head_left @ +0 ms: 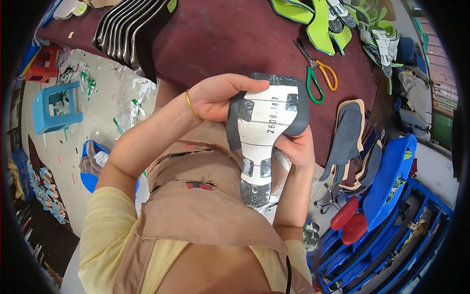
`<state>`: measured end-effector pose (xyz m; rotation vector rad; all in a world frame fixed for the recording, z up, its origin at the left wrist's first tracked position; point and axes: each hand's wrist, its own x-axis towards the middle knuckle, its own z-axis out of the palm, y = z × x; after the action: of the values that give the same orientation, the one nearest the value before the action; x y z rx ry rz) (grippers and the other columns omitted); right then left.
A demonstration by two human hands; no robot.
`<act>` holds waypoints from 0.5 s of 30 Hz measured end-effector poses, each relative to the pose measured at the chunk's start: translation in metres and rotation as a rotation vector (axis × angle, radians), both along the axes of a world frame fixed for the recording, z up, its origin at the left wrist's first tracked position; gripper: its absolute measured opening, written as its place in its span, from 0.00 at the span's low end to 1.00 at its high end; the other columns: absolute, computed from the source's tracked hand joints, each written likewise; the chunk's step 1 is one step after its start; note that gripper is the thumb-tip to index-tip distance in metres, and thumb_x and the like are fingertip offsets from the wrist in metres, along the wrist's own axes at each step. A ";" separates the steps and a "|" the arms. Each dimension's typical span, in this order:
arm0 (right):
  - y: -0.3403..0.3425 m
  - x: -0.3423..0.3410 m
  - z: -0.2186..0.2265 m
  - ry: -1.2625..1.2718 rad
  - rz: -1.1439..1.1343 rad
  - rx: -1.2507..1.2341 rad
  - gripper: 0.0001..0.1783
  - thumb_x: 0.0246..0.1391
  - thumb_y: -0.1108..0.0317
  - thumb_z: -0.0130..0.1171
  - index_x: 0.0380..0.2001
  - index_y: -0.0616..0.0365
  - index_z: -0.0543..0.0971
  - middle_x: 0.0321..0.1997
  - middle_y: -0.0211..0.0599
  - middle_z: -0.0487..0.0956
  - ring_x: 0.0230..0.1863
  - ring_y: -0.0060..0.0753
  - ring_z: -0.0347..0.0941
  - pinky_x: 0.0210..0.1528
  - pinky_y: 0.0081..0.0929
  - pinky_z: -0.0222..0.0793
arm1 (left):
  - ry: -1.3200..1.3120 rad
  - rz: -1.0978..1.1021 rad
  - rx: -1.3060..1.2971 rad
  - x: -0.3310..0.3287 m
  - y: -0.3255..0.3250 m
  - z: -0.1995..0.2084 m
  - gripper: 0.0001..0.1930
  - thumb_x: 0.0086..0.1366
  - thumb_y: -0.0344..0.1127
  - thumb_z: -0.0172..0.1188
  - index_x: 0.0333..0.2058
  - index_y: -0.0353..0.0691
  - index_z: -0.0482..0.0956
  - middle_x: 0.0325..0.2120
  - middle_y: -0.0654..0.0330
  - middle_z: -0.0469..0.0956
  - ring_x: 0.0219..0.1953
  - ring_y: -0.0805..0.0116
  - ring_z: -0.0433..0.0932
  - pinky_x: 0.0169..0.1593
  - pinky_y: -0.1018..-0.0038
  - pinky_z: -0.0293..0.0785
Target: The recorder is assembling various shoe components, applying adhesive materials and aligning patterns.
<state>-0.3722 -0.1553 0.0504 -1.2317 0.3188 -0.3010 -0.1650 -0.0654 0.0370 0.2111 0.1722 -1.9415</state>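
A white sole-shaped panel (262, 122) with dark grey foam edges is held up in front of my apron, its wide end away from me and its narrow end toward me. Printed marks, stitched cross lines and small dark patches show on its face. My left hand (215, 95) grips the upper left edge, thumb on top of the panel. Lower down on the other side, my right hand (298, 146) is closed on the right edge; its fingers are partly hidden beneath. Beyond it on the dark red table (220, 44) lie scissors (312, 68) with one green and one yellow handle.
Dark curved pieces (129, 32) are stacked at the table's far left. Lime-green and white parts (320, 27) lie at the far right. Grey and beige sole-shaped pieces (346, 131) rest at the right edge. A blue stool (58, 109) and blue bin (88, 182) stand left, a blue crate (391, 183) right.
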 end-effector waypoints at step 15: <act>0.001 -0.012 -0.002 0.073 0.132 0.156 0.16 0.50 0.75 0.61 0.43 0.68 0.77 0.43 0.36 0.79 0.44 0.23 0.73 0.48 0.25 0.68 | -0.099 0.029 0.078 -0.001 0.000 -0.004 0.15 0.65 0.31 0.51 0.46 0.25 0.70 0.43 0.49 0.76 0.45 0.62 0.78 0.50 0.69 0.76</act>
<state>-0.3840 -0.1547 0.0486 -1.1058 0.3164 -0.1153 -0.1657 -0.0654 0.0333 0.3535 0.1847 -1.8930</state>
